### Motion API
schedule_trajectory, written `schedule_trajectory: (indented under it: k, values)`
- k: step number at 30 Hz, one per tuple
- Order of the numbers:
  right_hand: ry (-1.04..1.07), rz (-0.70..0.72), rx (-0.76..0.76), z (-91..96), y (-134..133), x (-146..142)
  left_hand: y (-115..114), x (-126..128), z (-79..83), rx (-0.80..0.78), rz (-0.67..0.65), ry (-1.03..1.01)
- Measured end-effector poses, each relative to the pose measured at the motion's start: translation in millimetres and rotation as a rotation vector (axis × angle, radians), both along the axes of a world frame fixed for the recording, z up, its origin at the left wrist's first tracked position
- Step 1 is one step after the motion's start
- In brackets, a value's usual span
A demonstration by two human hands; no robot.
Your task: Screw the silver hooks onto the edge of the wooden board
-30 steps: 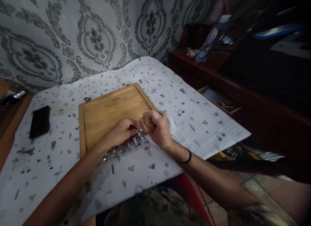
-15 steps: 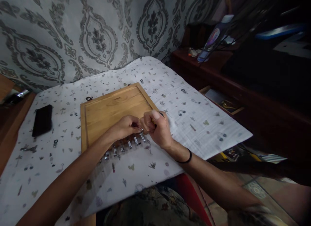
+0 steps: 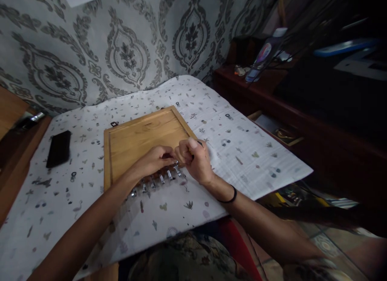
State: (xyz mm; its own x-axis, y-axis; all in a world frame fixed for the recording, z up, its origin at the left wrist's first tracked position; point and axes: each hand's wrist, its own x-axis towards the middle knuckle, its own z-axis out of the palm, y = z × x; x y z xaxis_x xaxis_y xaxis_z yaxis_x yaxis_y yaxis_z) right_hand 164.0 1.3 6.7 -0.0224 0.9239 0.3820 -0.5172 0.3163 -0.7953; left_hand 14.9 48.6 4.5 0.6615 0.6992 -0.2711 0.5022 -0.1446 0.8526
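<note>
A shallow wooden tray or framed board (image 3: 142, 130) lies on the cloth. Along its near edge runs a row of several shiny metal hooks or clips (image 3: 162, 179). My left hand (image 3: 155, 159) is closed in a pinch at the right end of this row, its fingertips at the last metal piece (image 3: 177, 169); what they pinch is hidden. Touching or almost touching it, my right hand (image 3: 195, 160) is wrapped in a fist around a small tool with a black and yellow handle (image 3: 200, 143). The tool's working end is hidden by my fingers.
A patterned white cloth (image 3: 242, 168) covers the table. A black phone (image 3: 59, 148) lies at left. To the right stands a dark red desk (image 3: 229, 85) with a bottle (image 3: 264, 55), cables and a partly open drawer (image 3: 276, 130). A patterned wall (image 3: 127, 55) closes the back.
The view has shifted slightly, so the phone and board appear a little further right and more wall shows. Both hands keep their place and grip at the board's near right corner.
</note>
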Motion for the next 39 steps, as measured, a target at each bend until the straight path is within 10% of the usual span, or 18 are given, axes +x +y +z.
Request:
schedule_trajectory:
  k: [16, 39]
  values:
    - [-0.006, 0.017, -0.026, -4.1, 1.1, 1.4, -44.4, -41.3, -12.6, 0.823, -0.18, 0.168]
    - [-0.061, -0.068, -0.051, 29.3, -4.0, 4.8, -53.7, -26.7, -10.7, 0.84, -0.133, 0.348]
